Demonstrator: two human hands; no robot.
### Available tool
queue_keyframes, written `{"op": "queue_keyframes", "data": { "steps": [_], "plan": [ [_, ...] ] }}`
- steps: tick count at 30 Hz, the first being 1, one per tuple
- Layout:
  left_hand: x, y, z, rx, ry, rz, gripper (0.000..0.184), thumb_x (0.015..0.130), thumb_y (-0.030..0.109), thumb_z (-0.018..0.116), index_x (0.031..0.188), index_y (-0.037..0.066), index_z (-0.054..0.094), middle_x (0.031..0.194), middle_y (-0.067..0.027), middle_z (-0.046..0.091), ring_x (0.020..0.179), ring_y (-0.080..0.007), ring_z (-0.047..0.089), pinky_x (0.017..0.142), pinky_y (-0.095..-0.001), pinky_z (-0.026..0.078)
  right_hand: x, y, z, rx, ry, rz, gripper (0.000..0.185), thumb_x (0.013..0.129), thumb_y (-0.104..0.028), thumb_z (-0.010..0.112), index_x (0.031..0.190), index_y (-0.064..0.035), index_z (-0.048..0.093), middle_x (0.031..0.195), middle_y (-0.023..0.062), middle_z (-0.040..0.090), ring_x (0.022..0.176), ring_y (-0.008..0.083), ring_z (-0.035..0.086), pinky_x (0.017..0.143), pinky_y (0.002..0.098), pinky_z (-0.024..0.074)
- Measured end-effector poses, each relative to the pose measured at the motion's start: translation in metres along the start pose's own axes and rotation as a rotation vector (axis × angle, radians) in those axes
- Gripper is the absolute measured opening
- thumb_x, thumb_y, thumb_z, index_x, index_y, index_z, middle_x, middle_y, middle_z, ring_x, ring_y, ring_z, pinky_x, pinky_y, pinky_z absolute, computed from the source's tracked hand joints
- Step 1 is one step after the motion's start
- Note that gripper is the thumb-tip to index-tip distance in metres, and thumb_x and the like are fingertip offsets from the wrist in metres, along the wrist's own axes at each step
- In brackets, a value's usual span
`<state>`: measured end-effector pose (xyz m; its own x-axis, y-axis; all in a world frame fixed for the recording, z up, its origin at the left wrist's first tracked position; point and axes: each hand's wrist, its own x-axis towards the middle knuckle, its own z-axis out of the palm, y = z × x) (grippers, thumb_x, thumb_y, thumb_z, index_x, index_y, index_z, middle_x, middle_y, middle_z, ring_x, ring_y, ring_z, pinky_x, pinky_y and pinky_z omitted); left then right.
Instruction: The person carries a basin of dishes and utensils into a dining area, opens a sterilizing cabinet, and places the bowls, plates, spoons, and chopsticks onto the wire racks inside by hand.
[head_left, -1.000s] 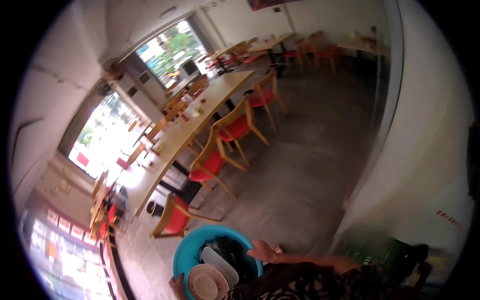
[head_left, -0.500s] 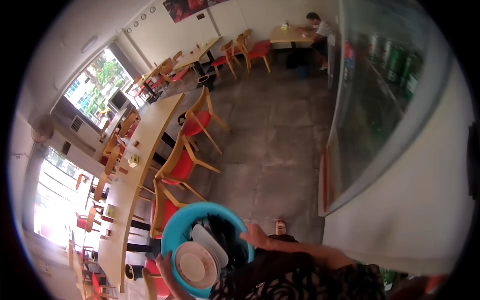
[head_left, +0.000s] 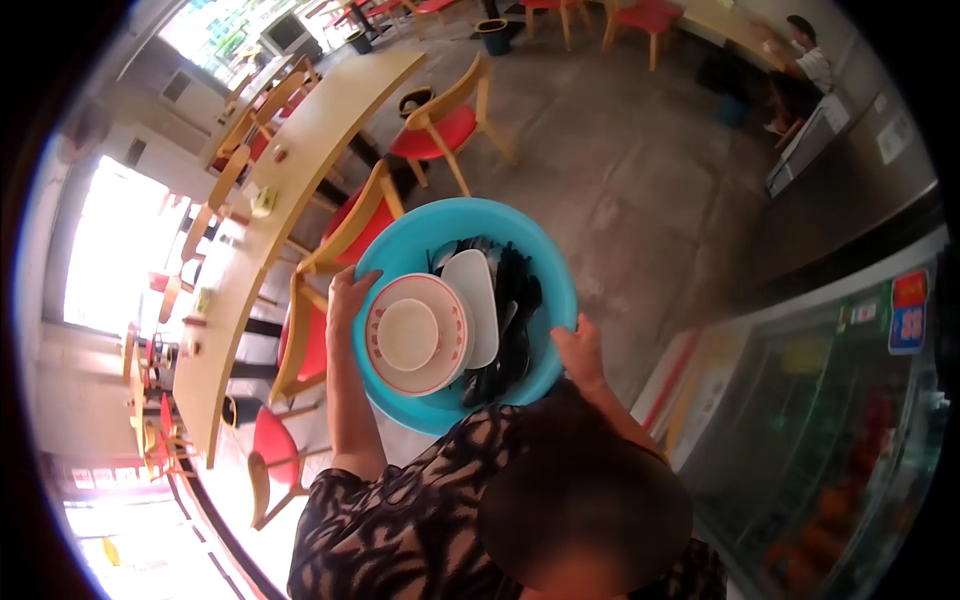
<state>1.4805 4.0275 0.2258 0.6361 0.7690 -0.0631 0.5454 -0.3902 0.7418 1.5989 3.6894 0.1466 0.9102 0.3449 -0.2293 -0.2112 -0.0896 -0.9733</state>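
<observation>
A round blue basin (head_left: 540, 250) is held in front of my body, with my left hand (head_left: 348, 296) gripping its left rim and my right hand (head_left: 580, 350) closed on the right rim. Inside, a cream bowl (head_left: 408, 335) rests on a round plate (head_left: 452, 350) with a red-patterned border. A white oblong dish (head_left: 482, 300) leans beside them. Dark utensils (head_left: 518, 325), too jumbled to tell apart, lie along the basin's right side, and a spoon's bowl (head_left: 444, 256) shows near the back.
A long wooden table (head_left: 300, 190) runs along the left, with red-seated wooden chairs (head_left: 445, 130) beside it. Grey tiled floor (head_left: 610, 200) stretches ahead. On the right stands a glass-fronted cooler (head_left: 800, 440). A person (head_left: 805, 75) sits at a far table.
The basin has come up and to the right in view, still between both hands. My view has tilted and turned, bringing more of the cooler's glass into sight.
</observation>
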Motion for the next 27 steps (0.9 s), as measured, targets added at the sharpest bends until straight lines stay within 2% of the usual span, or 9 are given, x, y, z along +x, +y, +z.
{"op": "queue_keyframes", "data": {
  "steps": [3,7,8,10,12,17,21,23,27],
  "plan": [
    [0.066,0.033,0.044,0.052,-0.022,0.166,0.029,0.074,0.025,0.068,0.087,-0.002,0.065,0.07,-0.0105,0.064,0.065,-0.0128,0.06,0.062,-0.0302,0.047,0.05,-0.02,-0.018,-0.009,0.064,-0.056,0.012,0.07,-0.01,0.055,0.075,0.0012,0.051,0.058,0.0072,0.05,0.055,0.0118,0.047,0.05,0.0321,0.0402],
    [0.133,0.126,0.098,-0.05,-0.153,0.183,0.027,0.075,0.021,0.067,0.088,-0.002,0.064,0.071,-0.0105,0.064,0.066,-0.0104,0.058,0.062,-0.0307,0.047,0.106,-0.037,-0.057,0.085,0.205,-0.081,0.013,0.07,-0.01,0.055,0.072,0.0012,0.05,0.057,0.0065,0.047,0.054,0.0105,0.046,0.049,0.0324,0.0396],
    [0.158,0.126,0.114,0.024,-0.158,0.326,0.026,0.075,0.02,0.066,0.088,-0.002,0.064,0.071,-0.0114,0.064,0.066,-0.0106,0.058,0.062,-0.0315,0.047,0.111,-0.04,-0.066,0.097,0.268,-0.092,0.013,0.07,-0.01,0.055,0.072,0.0012,0.05,0.057,0.0065,0.047,0.054,0.0105,0.046,0.049,0.0324,0.0396],
    [0.204,0.135,0.151,0.075,-0.256,0.49,0.025,0.075,0.019,0.065,0.089,-0.002,0.065,0.072,-0.0134,0.065,0.067,-0.0142,0.061,0.063,-0.0328,0.047,0.133,-0.05,-0.081,-0.082,0.272,-0.085,0.014,0.069,-0.01,0.055,0.07,0.002,0.049,0.055,0.0068,0.045,0.054,0.0108,0.046,0.049,0.0324,0.0394],
    [0.234,0.158,0.19,0.049,-0.307,0.535,0.03,0.074,0.023,0.066,0.09,-0.003,0.065,0.073,-0.0154,0.065,0.069,-0.0178,0.063,0.064,-0.0346,0.048,0.165,-0.039,-0.092,-0.065,0.364,-0.108,0.014,0.069,-0.01,0.055,0.07,0.0025,0.049,0.053,0.0079,0.044,0.051,0.0116,0.045,0.047,0.0328,0.039],
    [0.277,0.231,0.265,0.132,-0.275,0.378,0.032,0.073,0.024,0.067,0.09,-0.003,0.065,0.074,-0.0166,0.065,0.068,-0.0204,0.063,0.065,-0.0363,0.048,0.244,-0.067,-0.145,-0.06,0.46,-0.067,0.015,0.069,-0.011,0.056,0.07,0.0021,0.05,0.054,0.0088,0.047,0.051,0.0131,0.048,0.047,0.0324,0.04],
    [0.314,0.29,0.324,0.063,-0.285,0.423,0.035,0.073,0.025,0.066,0.091,-0.005,0.065,0.074,-0.0168,0.065,0.068,-0.0212,0.062,0.065,-0.0362,0.048,0.318,-0.095,-0.2,0.042,0.415,-0.039,0.016,0.069,-0.013,0.058,0.072,0.0018,0.051,0.057,0.0075,0.05,0.053,0.013,0.049,0.049,0.0319,0.0411],
    [0.316,0.32,0.344,0.1,-0.327,0.32,0.037,0.072,0.026,0.066,0.092,-0.005,0.064,0.075,-0.0163,0.065,0.068,-0.0214,0.062,0.064,-0.0362,0.048,0.343,-0.099,-0.227,0.043,0.4,-0.025,0.017,0.069,-0.012,0.057,0.076,0.0022,0.053,0.059,0.0056,0.052,0.055,0.0117,0.049,0.051,0.0316,0.0422],
    [0.353,0.378,0.399,0.168,-0.312,0.323,0.038,0.072,0.027,0.067,0.092,-0.006,0.064,0.076,-0.017,0.065,0.069,-0.0214,0.062,0.063,-0.0365,0.048,0.4,-0.105,-0.275,0.056,0.396,-0.062,0.019,0.07,-0.013,0.058,0.081,0.003,0.055,0.062,0.0076,0.055,0.057,0.0131,0.052,0.053,0.0309,0.0438]
  ]
}}
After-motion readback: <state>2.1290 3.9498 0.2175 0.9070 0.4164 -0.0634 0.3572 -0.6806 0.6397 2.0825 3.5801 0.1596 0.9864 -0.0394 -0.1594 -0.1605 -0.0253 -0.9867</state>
